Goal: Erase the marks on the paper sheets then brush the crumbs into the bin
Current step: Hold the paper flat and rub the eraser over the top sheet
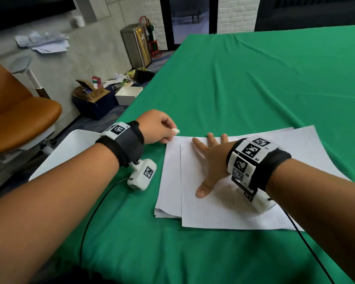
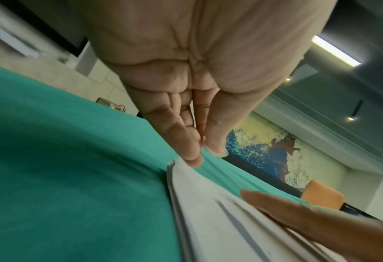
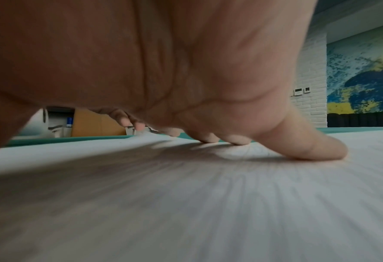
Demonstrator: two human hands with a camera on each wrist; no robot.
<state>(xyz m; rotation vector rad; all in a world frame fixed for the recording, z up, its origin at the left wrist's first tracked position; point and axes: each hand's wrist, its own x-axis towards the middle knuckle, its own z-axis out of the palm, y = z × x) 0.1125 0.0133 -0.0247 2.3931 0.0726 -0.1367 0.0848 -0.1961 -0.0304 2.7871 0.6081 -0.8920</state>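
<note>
A stack of white paper sheets (image 1: 168,181) lies on the green tablecloth (image 1: 254,89), with a further sheet (image 1: 223,212) on top, shifted right. My right hand (image 1: 209,152) presses flat on that top sheet, fingers spread; in the right wrist view its fingertips (image 3: 237,141) touch the paper (image 3: 208,203). My left hand (image 1: 172,134) pinches a small white eraser (image 1: 175,131) at the stack's far left corner. From the left wrist, the curled fingers (image 2: 192,141) sit on the stack's corner (image 2: 186,177). I make out no clear marks or crumbs.
A white bin (image 1: 74,144) sits just off the table's left edge, partly behind my left forearm. An orange chair (image 1: 23,119) stands further left. Boxes and clutter (image 1: 94,95) lie on the floor beyond. The cloth stretches far and right of the sheets.
</note>
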